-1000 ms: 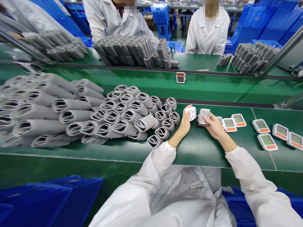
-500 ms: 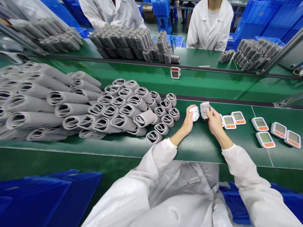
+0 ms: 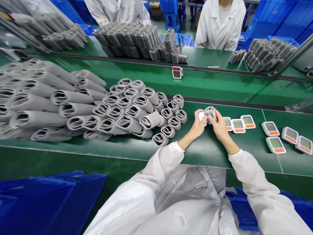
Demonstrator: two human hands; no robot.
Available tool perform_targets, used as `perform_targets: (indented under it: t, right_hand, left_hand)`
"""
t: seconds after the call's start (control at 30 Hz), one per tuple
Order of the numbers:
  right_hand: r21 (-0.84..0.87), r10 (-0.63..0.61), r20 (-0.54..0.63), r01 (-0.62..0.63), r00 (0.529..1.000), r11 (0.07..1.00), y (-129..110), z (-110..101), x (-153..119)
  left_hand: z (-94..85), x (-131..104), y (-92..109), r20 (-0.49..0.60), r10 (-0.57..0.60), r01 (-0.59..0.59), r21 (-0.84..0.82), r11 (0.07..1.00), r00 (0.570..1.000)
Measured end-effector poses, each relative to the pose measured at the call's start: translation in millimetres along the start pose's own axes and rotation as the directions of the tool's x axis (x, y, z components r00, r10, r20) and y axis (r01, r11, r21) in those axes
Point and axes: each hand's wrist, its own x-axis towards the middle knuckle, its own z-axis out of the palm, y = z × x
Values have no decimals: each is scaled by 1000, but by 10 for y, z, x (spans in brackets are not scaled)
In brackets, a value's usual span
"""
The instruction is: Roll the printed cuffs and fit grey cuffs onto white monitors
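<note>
Above the front bench, my left hand is closed around a white blood pressure monitor, its screen side turned out of sight. My right hand grips a rolled grey cuff with fingers and thumb. Cuff and monitor meet between the two hands; whether they are joined is hidden by the fingers. Just right of my right hand lie several white monitors with orange buttons, one of them a monitor with its screen up. To the left stand small rolled cuffs.
A large pile of rolled grey cuffs covers the left of the green bench. More monitors lie at the right. One monitor rests on the middle strip. Two people in white coats are across, behind stacked cuffs.
My hands have come together, bringing the cuff against the monitor. The cuff has turned so its rolled end shows. The monitor on the middle strip has shifted slightly left against the bench.
</note>
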Motion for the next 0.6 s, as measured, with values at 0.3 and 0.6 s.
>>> perform_targets:
  t: [0.3, 0.6]
  right_hand:
    - [99, 16, -110, -5, 994, 995, 59, -36, 22]
    - [198, 35, -138, -7, 990, 980, -105, 28, -18]
  left_hand:
    - [63, -7, 15, -1, -67, 66, -70, 995, 998]
    - [63, 7, -2, 43, -10, 13, -68, 998, 999]
